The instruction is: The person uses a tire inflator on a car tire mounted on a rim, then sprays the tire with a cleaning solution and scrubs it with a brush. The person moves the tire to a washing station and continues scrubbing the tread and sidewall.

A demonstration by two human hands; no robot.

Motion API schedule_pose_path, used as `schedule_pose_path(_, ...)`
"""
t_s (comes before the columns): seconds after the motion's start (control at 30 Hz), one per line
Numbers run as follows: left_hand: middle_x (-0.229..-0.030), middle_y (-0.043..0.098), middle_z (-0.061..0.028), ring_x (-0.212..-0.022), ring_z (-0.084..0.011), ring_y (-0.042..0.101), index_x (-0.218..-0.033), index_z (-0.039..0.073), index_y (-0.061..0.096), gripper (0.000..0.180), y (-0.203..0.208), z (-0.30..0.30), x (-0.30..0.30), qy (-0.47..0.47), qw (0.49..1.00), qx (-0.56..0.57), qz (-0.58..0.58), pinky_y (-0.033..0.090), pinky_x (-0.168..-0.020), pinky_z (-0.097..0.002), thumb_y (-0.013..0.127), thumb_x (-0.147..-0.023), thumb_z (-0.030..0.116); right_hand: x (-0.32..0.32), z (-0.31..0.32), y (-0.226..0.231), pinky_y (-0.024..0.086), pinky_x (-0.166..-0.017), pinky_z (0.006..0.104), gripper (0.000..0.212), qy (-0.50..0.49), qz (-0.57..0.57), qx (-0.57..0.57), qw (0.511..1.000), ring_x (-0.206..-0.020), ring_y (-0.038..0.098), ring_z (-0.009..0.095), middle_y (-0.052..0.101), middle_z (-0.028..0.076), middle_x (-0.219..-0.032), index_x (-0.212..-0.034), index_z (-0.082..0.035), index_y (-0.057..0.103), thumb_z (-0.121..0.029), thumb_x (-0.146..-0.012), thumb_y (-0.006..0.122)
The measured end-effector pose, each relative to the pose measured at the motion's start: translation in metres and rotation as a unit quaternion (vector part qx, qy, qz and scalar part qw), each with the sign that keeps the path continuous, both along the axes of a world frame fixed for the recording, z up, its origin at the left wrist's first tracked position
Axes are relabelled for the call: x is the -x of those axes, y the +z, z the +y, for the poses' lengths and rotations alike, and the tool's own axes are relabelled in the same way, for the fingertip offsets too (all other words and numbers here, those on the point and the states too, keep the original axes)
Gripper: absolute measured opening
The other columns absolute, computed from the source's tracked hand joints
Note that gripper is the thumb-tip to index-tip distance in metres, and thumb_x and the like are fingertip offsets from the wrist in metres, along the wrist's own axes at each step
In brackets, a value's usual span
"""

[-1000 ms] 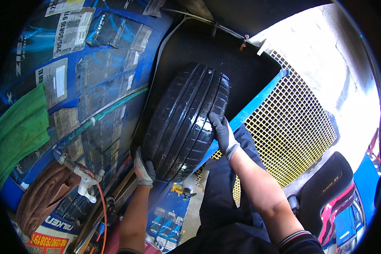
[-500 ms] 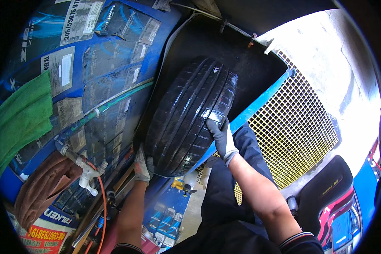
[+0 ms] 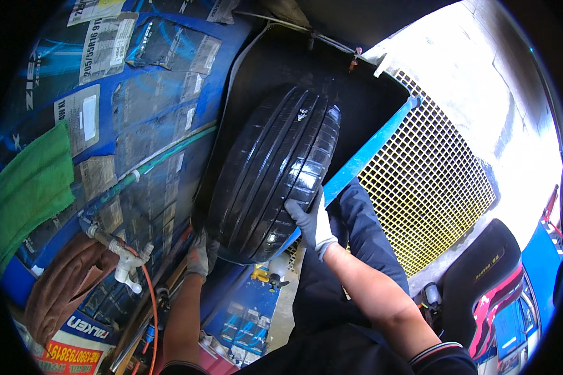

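A wet black tyre (image 3: 266, 175) stands tread-up, leaning inside a dark tub (image 3: 363, 94) with a blue front rim (image 3: 372, 153). Both my hands wear grey-and-white work gloves. My right hand (image 3: 313, 225) grips the tyre's right edge, thumb lying on the tread and the other fingers hidden behind the sidewall. At the tyre's lower left edge, my left hand (image 3: 201, 255) is closed against its side, its fingers partly hidden in shadow. A small white mark shows on the upper tread.
Left of the tub a wall covered in tyre labels carries a green pipe (image 3: 162, 156) and a white tap (image 3: 128, 265). A green cloth (image 3: 31, 194) and a brown towel (image 3: 69, 281) hang there. Yellow grating (image 3: 425, 181) lies to the right, near a black padded seat (image 3: 481, 269).
The tyre has turned a little toward me, its white mark coming nearer. My right hand has come down with it, and the whole view has shifted slightly.
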State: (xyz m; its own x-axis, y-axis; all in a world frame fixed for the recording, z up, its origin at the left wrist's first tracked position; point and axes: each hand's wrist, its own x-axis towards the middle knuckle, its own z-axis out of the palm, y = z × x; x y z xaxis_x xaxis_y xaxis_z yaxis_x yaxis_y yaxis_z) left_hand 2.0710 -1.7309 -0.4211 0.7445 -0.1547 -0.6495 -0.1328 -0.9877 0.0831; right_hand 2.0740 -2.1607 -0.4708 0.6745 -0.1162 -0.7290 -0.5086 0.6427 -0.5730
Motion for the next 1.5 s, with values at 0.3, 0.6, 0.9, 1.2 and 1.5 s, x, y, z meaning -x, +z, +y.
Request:
schedule_pose_path(0.3, -0.156, 0.064, -0.0204, -0.145, -0.0301, 0.060, -0.155, -0.003, 0.058, 0.049, 0.023, -0.182, -0.121, 0.197, 0.957, 0.172, -0.129, 0.042, -0.125, -0.0409, 0.064, -0.111, 0.020, 0.023, 0.027, 0.023, 0.047, -0.118, 0.0439, 0.105, 0.052, -0.008, 0.074, 0.996, -0.137, 0.058, 0.027, 0.059, 0.016, -0.151, -0.166, -0.006, 0.026, -0.029, -0.089, 0.093)
schedule_pose_path(0.6, -0.143, 0.069, -0.0280, -0.131, -0.0464, 0.066, -0.146, 0.000, 0.064, 0.059, -0.002, -0.275, -0.133, 0.099, 0.966, 0.060, -0.232, 0.051, -0.114, -0.0502, 0.072, -0.102, 0.038, 0.065, 0.040, 0.031, 0.051, -0.115, 0.0427, 0.119, 0.120, -0.018, 0.128, 0.984, -0.135, 0.063, 0.029, 0.061, 0.019, -0.153, -0.169, -0.003, 0.024, -0.028, -0.081, 0.099)
schedule_pose_path(0.9, -0.143, 0.068, -0.0283, -0.131, -0.0488, 0.066, -0.148, -0.002, 0.063, 0.057, 0.002, -0.241, -0.081, 0.074, 0.954, 0.110, -0.267, 0.051, -0.114, -0.0520, 0.071, -0.102, 0.031, -0.017, -0.063, -0.074, 0.052, -0.112, 0.0402, 0.070, -0.053, 0.123, -0.238, 0.962, -0.124, 0.070, 0.021, 0.072, 0.008, -0.141, -0.152, -0.004, 0.061, -0.061, -0.111, 0.060)
schedule_pose_path(1.2, -0.149, 0.064, -0.0297, -0.136, -0.0497, 0.062, -0.154, -0.002, 0.057, 0.061, 0.001, -0.189, -0.057, 0.081, 0.959, 0.117, -0.243, 0.047, -0.118, -0.0544, 0.065, -0.104, 0.032, -0.020, -0.036, -0.089, 0.056, -0.105, 0.0363, 0.065, -0.066, 0.153, -0.222, 0.961, -0.114, 0.073, 0.020, 0.077, 0.005, -0.129, -0.147, -0.008, 0.065, -0.057, -0.105, 0.071)
schedule_pose_path(1.5, -0.152, 0.061, -0.0299, -0.139, -0.0501, 0.059, -0.157, -0.003, 0.053, 0.067, -0.002, -0.125, -0.046, 0.077, 0.956, 0.146, -0.241, 0.043, -0.122, -0.0539, 0.056, -0.108, 0.042, -0.011, -0.003, -0.059, 0.057, -0.106, 0.0376, 0.068, -0.047, 0.103, -0.182, 0.977, -0.114, 0.071, 0.018, 0.073, 0.007, -0.131, -0.147, -0.002, 0.060, -0.045, -0.100, 0.083)
